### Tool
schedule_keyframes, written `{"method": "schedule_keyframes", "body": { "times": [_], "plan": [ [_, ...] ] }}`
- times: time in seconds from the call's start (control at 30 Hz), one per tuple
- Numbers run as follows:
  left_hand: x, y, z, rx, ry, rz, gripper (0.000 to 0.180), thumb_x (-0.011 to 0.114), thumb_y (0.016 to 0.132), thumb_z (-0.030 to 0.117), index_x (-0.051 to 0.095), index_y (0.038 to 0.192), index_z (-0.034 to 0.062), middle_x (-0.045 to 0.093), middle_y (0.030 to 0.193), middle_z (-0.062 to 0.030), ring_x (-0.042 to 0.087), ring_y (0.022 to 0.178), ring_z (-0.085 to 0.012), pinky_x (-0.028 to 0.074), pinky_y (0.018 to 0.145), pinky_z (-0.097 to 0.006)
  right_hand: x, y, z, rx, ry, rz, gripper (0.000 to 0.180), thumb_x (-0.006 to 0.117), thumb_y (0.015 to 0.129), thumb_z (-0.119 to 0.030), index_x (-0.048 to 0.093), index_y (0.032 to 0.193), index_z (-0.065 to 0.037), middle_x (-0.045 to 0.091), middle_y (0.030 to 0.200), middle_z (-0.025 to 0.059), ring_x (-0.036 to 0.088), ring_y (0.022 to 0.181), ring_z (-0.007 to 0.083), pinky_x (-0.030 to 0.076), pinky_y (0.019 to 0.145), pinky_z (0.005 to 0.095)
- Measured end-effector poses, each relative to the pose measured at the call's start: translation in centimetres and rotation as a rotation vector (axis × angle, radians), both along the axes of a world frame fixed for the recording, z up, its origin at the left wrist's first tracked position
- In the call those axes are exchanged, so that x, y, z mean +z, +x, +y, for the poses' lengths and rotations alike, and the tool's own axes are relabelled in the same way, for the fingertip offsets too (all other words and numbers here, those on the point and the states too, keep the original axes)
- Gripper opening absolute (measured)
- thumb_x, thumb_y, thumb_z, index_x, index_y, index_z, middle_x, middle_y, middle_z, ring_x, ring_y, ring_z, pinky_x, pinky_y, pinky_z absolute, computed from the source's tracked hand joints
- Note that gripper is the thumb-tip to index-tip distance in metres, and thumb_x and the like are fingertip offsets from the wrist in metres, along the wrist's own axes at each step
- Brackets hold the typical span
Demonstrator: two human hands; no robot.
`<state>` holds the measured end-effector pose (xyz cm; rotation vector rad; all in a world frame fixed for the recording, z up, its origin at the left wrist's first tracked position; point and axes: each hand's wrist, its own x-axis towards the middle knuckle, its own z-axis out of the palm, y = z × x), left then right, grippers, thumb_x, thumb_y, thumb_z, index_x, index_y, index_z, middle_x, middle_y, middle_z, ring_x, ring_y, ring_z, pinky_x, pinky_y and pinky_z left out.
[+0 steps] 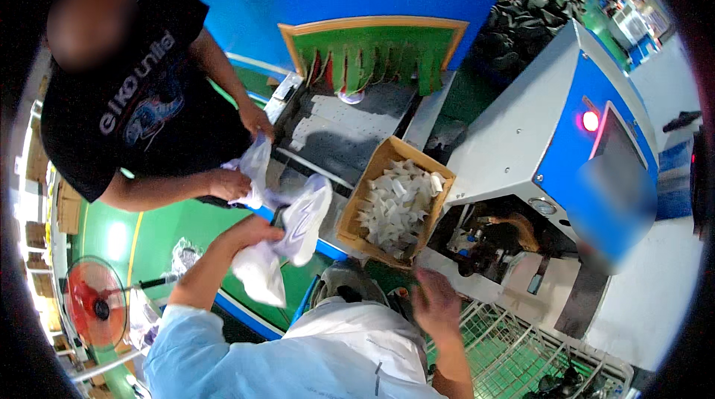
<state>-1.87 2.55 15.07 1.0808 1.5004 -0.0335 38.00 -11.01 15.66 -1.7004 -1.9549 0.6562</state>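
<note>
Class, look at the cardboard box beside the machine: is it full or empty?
Nearly full. The cardboard box is open-topped and heaped with white folded paper pieces that reach almost to its rim.

The right hand (436,302) is blurring with motion just below the cardboard box (393,201), so its grip is not showing. The left hand (249,235), left of that box, is hiding part of the white shoe (304,222). The screen (614,198) right of the box is blurring out.

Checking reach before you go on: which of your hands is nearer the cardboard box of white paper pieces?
Right. The right hand hovers empty just below the cardboard box; the left hand grips a white shoe farther left.
</note>
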Motion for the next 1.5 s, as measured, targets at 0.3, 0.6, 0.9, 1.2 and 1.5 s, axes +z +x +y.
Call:
{"method": "schedule_keyframes", "body": {
  "times": [0.3, 0.6, 0.9, 1.2, 1.5],
  "plan": [
    [10.1, 4.1, -0.3, -0.616, -0.024, -0.063, 0.046, 0.08, 0.072, 0.041, 0.067, 0.085, -0.0016, 0.058, 0.07, 0.0005, 0.05, 0.066, -0.0097, 0.041, 0.057, -0.031, 1.8, -5.5, 7.2, 0.686, 0.639, 0.013, 0.044, 0.064, 0.088, -0.012, 0.05, 0.129, -0.015, 0.049, 0.143, 0.0117, 0.048, 0.132, 0.0285, 0.037, 0.108, 0.0494],
    [6.2, 15.9, -2.2, 0.097, -0.046, -0.637, 0.037, 0.07, 0.089, 0.028, 0.064, 0.106, -0.0032, 0.067, 0.085, -0.0075, 0.064, 0.07, -0.0156, 0.052, 0.066, -0.028, 1.2, 6.9, -3.4, -0.198, -0.054, 1.14, 0.106, 0.08, 0.066, -0.021, 0.021, 0.154, -0.006, 0.054, 0.134, 0.0141, 0.055, 0.12, 0.0286, 0.044, 0.102, 0.041],
    [-5.0, 21.1, -4.3, 0.598, -0.063, -0.655, 0.033, 0.07, 0.091, 0.031, 0.06, 0.101, 0.0016, 0.066, 0.076, -0.0095, 0.066, 0.063, -0.0195, 0.053, 0.052, -0.033, -4.0, 17.8, -13.3, -0.894, -0.268, 1.518, 0.084, 0.066, 0.076, -0.006, 0.028, 0.151, -0.004, 0.057, 0.127, 0.0154, 0.061, 0.107, 0.0287, 0.05, 0.095, 0.0377],
    [-3.3, 25.0, -6.9, 0.199, 0.026, -0.386, 0.023, 0.071, 0.087, 0.019, 0.064, 0.097, -0.0001, 0.065, 0.074, -0.0062, 0.062, 0.067, -0.013, 0.049, 0.061, -0.029, 2.0, 16.9, -2.2, -0.828, -0.197, 0.667, 0.093, 0.074, 0.076, -0.009, 0.024, 0.154, -0.009, 0.053, 0.136, 0.0181, 0.061, 0.109, 0.026, 0.05, 0.093, 0.0381],
    [-4.1, 22.9, -5.4, 0.216, 0.046, -0.354, 0.023, 0.07, 0.088, 0.019, 0.065, 0.098, -0.0002, 0.065, 0.077, -0.0033, 0.061, 0.071, -0.0117, 0.047, 0.063, -0.027, -0.5, 14.4, 3.9, -0.702, -0.437, -0.335, 0.1, 0.072, 0.072, -0.024, 0.017, 0.155, -0.021, 0.063, 0.105, 0.0289, 0.065, 0.093, 0.0441, 0.052, 0.082, 0.0465]
  ]
}}
